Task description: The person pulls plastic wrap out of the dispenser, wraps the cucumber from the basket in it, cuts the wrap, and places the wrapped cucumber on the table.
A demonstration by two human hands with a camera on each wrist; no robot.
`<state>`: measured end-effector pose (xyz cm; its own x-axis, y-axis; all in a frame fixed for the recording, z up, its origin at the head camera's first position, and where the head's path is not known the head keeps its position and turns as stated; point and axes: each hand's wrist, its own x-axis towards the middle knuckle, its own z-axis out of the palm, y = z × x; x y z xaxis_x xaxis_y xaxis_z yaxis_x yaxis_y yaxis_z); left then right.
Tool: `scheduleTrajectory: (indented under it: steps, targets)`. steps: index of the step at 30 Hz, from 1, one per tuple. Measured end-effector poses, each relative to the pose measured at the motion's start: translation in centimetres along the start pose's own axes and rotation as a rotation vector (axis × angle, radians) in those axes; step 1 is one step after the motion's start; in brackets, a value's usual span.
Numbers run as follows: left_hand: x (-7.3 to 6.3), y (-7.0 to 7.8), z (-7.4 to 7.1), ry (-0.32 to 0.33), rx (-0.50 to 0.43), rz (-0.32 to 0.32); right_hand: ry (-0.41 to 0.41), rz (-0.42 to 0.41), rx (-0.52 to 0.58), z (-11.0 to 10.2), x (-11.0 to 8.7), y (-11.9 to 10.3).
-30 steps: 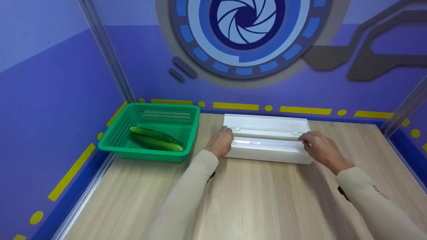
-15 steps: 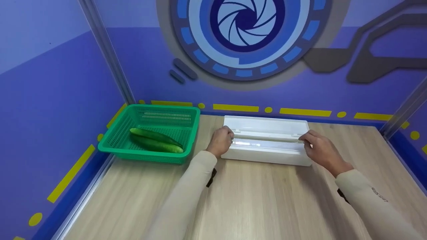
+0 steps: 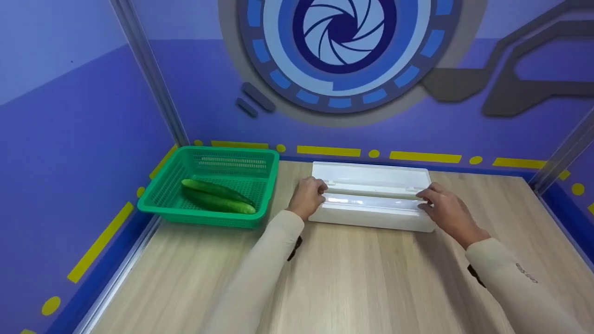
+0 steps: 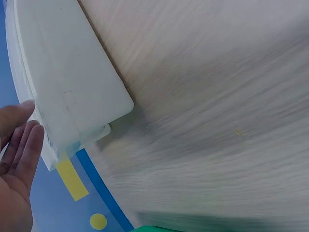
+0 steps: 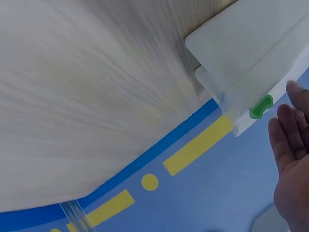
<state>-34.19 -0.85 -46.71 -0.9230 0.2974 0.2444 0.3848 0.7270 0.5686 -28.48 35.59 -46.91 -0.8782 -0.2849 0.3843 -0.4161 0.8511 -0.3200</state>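
A white cling film dispenser (image 3: 371, 220) stands on the table with its lid (image 3: 371, 174) tipped back against the wall side. Glossy clear cling film (image 3: 366, 201) lies across its open top. At the left end, my left hand (image 3: 307, 198) pinches the film's edge with curled fingers. My right hand (image 3: 448, 211) holds the film at the right end between thumb and fingers. The clear film is hard to make out between the fingertips. In the right wrist view, a small green slider (image 5: 261, 107) sits on the dispenser's edge, near the fingertips.
A green basket (image 3: 267, 204) stands at the back left, holding two cucumbers (image 3: 218, 195). Blue-purple walls (image 3: 260, 130) close off the back and sides, and the dispenser sits near the back one. The wooden tabletop (image 3: 362, 278) stretches toward me.
Both hands stay at the dispenser's ends. The right thumb and fingers have spread slightly at the film's edge. Dispenser, basket and cucumbers keep their places; the view shifts a little.
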Motion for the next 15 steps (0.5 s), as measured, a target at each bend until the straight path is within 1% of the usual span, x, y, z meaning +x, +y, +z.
scheduleTrajectory:
  steps: [4, 6, 11, 13, 15]
  targets:
    - [-0.05, 0.09, 0.52, 0.029, 0.091, 0.012, 0.032, 0.026, 0.029, 0.35, -0.35, 0.25]
    - [-0.14, 0.07, 0.68, 0.041, 0.112, 0.02, 0.053, 0.04, 0.051, 0.49, -0.48, 0.36]
    - [-0.38, -0.25, 0.48, 0.077, 0.046, 0.032, 0.114, 0.076, 0.097, 0.46, -0.48, 0.54]
    - [-0.43, -0.46, 0.21, 0.077, 0.007, 0.017, 0.116, 0.097, 0.134, 0.24, -0.37, 0.61]
    - [-0.45, -0.66, -0.1, 0.07, -0.031, -0.009, 0.088, 0.148, 0.193, -0.1, -0.32, 0.63]
